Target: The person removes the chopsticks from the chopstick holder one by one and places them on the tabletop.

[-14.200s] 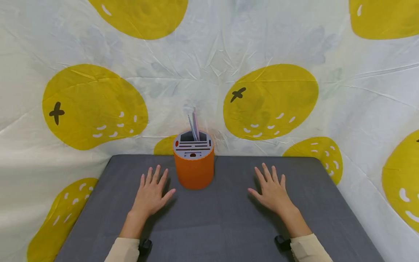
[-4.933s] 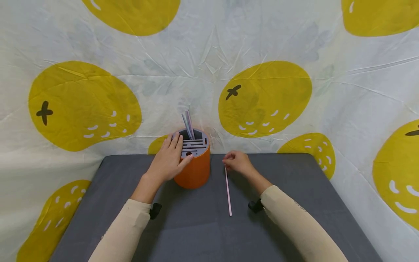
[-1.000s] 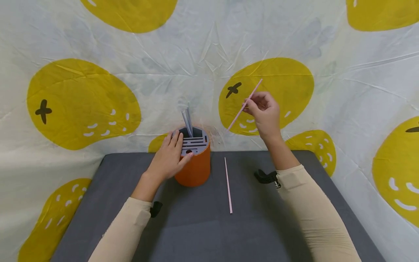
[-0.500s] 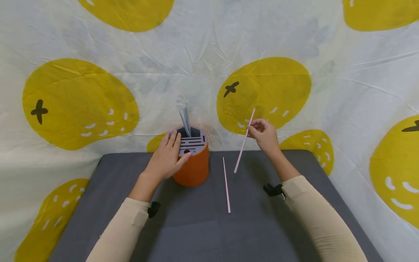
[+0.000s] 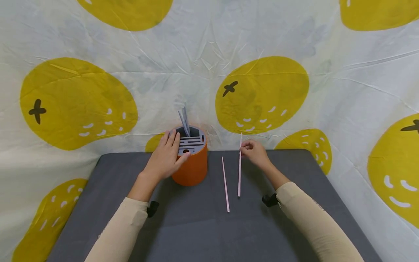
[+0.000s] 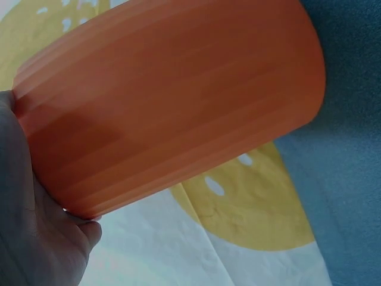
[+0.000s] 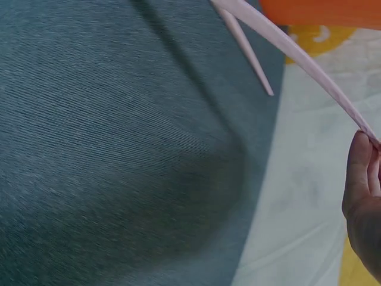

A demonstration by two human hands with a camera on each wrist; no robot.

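Fingers (image 5: 245, 146) of right hand (image 5: 256, 153) pinched on upper part of held pink straw (image 5: 239, 167), lower end down near the grey surface (image 5: 203, 229), just right of second pink straw (image 5: 225, 183) lying flat. Seen close from right wrist view: fingers (image 7: 359, 173) curled on straw (image 7: 297, 53), other straw (image 7: 247, 50) beneath. Left hand (image 5: 164, 160) wrapped over rim and side of orange holder (image 5: 191, 169), fingers straightish across grey slotted top, thumb on front. Holder upright at the back of surface, grey straws (image 5: 184, 122) standing in rear slot. Orange wall (image 6: 172, 101) against palm (image 6: 36, 238) in left wrist view. Lemon-print cloth (image 5: 262, 94) behind.
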